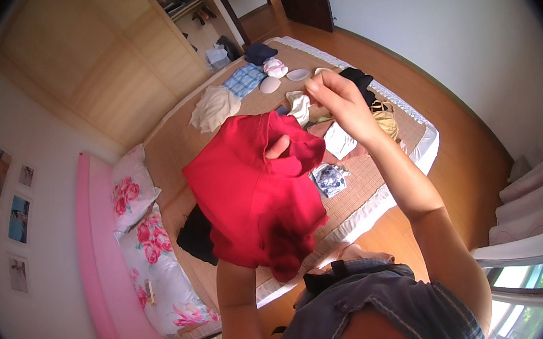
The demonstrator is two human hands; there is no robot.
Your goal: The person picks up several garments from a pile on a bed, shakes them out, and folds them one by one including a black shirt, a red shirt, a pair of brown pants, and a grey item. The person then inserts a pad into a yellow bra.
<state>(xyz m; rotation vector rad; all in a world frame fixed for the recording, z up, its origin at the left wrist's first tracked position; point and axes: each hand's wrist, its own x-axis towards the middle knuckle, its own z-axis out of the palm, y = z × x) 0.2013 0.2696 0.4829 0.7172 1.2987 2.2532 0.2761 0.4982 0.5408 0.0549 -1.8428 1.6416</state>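
A red cloth garment point(247, 172) hangs over my left hand point(277, 148) and wrist, above the bed. One or two fingertips show through an opening in its folds; the rest of that hand is covered by cloth. To the right of the garment and apart from it, my right hand point(341, 100) is raised with thumb and forefinger pinched together. Nothing is plainly visible in that pinch. Below the right fingers, a small white cloth piece point(299, 107) lies on the bed. A folded white cloth point(339, 141) and a blue-and-white patterned cloth point(330, 179) lie nearer to me.
The bed point(352, 181) has a woven mat and a frilled edge. On it are a cream garment point(215, 107), blue checked cloth point(245, 80), pale cups point(270, 84), black clothing point(196, 237) and a yellow garment point(385, 122). Floral pillows point(156, 276) lie by the pink headboard point(105, 266).
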